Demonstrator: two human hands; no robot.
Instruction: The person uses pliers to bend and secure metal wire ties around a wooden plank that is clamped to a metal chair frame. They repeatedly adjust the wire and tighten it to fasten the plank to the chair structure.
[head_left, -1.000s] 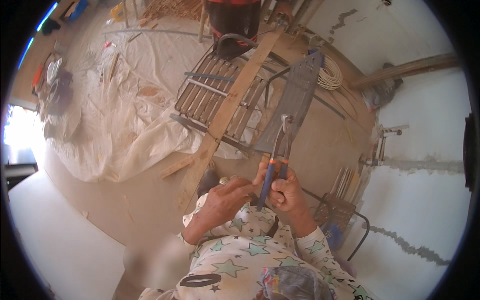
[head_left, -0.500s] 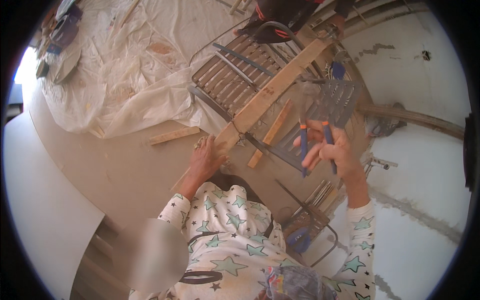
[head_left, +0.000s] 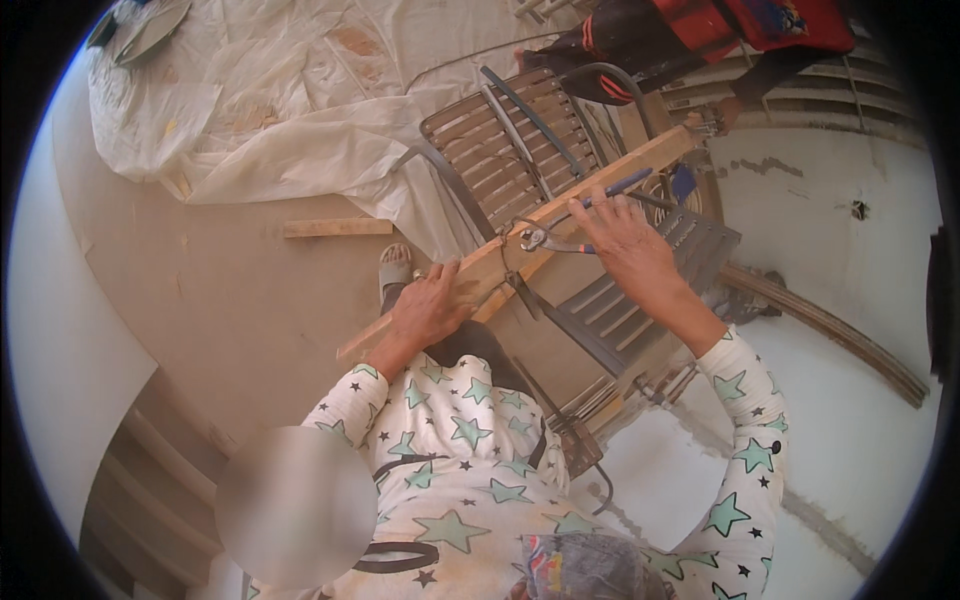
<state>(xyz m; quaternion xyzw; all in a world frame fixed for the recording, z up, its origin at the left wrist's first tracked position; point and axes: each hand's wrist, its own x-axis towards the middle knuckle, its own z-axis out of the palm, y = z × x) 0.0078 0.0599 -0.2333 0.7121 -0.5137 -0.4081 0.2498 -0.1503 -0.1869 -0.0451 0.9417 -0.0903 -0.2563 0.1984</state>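
A long wooden plank (head_left: 575, 205) lies slanting across the metal slatted chairs, from near my body up to the far right. My left hand (head_left: 430, 305) is closed over its near end. In my right hand (head_left: 630, 240) is a pair of blue-handled pincers (head_left: 537, 239), the handles spread apart. Their metal jaws are at a thin wire (head_left: 503, 250) looped round the plank beside a chair's frame. Whether the jaws grip the wire I cannot tell.
Another person's hand (head_left: 728, 115) is at the plank's far end. The slatted chair (head_left: 490, 150) has loose metal bars across it; a dark slatted seat (head_left: 640, 290) stands to the right. A short wood piece (head_left: 338, 228) lies on the floor, near plastic sheeting (head_left: 270, 120).
My right hand has moved left and down with the pincers, bringing their jaws to the wire on the plank. My left hand stays on the plank. The view has shifted.
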